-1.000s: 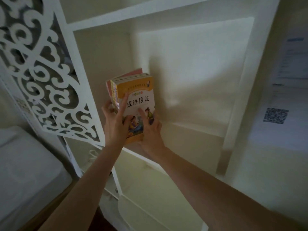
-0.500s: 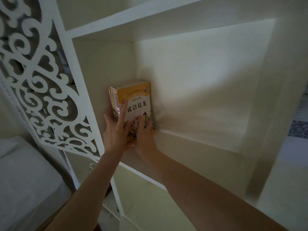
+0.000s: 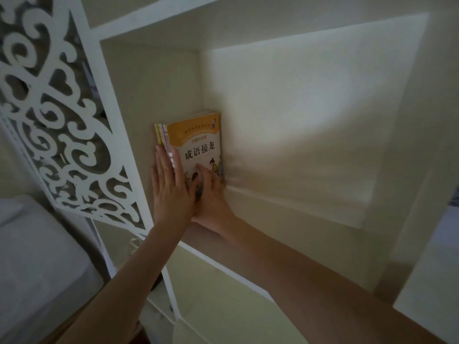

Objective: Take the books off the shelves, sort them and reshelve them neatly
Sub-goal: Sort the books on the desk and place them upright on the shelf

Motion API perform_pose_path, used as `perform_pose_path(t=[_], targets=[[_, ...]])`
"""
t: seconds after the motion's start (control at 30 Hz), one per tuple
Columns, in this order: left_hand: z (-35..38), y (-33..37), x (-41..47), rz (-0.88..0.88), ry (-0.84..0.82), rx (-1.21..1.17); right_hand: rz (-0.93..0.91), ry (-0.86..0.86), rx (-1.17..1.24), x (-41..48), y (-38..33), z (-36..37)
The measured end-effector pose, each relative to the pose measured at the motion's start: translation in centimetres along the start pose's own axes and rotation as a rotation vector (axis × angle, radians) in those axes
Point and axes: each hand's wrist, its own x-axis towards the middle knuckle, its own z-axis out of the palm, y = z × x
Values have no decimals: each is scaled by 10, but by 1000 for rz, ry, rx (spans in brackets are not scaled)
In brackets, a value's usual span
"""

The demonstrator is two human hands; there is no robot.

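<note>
A small stack of thin books (image 3: 198, 142) with an orange and white cover facing me stands upright in the back left corner of a white shelf compartment (image 3: 298, 214). My left hand (image 3: 171, 187) lies flat with straight fingers against the books' spines and left side. My right hand (image 3: 211, 192) presses flat on the lower part of the front cover. Both hands hide the books' bottom edge.
A white carved scrollwork panel (image 3: 57, 120) forms the shelf unit's left side. Another shelf board (image 3: 159, 21) runs above. Lower compartments (image 3: 223, 306) open beneath. A grey bed surface (image 3: 37, 269) lies at the lower left.
The books went from held in front of the shelf to standing in the back left corner. My left hand's fingers straightened from gripping the spines to lying flat against them.
</note>
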Motion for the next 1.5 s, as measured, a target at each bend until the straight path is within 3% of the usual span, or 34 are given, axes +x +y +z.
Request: perform_pose_path(t=[0.1, 0.23, 0.33, 0.47, 0.57, 0.73, 0.87, 0.97, 1.1, 1.3, 1.5], targets=[[-3, 5, 0, -47, -29, -26, -91, -1, -116, 6, -4, -5], [-7, -2, 0, 3, -53, -18, -17, -4, 78, 7, 1, -17], [-6, -5, -1, 19, -121, -63, -34, -11, 72, 5, 2, -18], [-21, 8, 4, -41, -67, -413, -89, 34, 65, 7, -5, -22], [-26, 11, 5, -93, -46, -501, -52, -25, 68, 9, -7, -25], [-21, 10, 0, -14, -17, -427, -21, -83, 55, 9, -12, -32], [-15, 6, -5, 144, -50, -235, -5, -57, 98, 3, -18, -40], [-11, 5, -3, 86, -72, -183, -4, -84, 89, -7, -24, -44], [-17, 19, -4, 107, 21, -115, -1, 64, 143, -23, -30, -44], [-51, 41, -7, 104, 13, -377, 131, 217, 244, -61, -40, -80], [-97, 61, -27, 35, -41, -597, 133, 124, 390, -123, -68, -120]])
